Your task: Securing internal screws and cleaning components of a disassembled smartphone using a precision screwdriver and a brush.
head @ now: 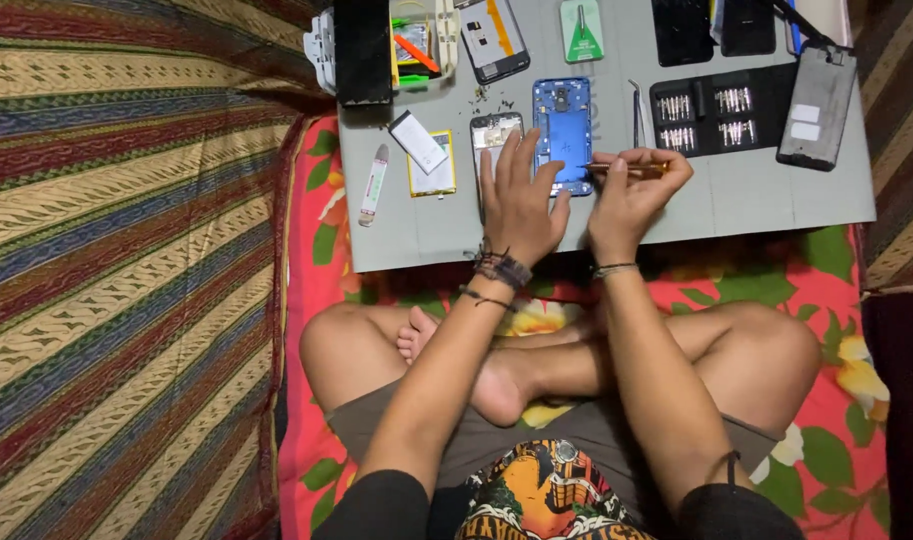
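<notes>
Blue phone back cover [563, 135] on grey tabletop [776, 195], left hand [519, 205] flat, fingers spread, beside it, right hand [631, 190] fingers pinching a thin screwdriver [626, 166], black bit set [716, 118] nearby.

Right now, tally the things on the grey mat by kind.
Opened blue phone body: 1
Other phones, frames and screens (one under the left hand): 5
Flat battery packs: 2
Screwdriver bit sets: 1
Screwdrivers, in the right hand: 1
Tweezers: 1
Green pry-tool card: 1
Total: 12
</notes>
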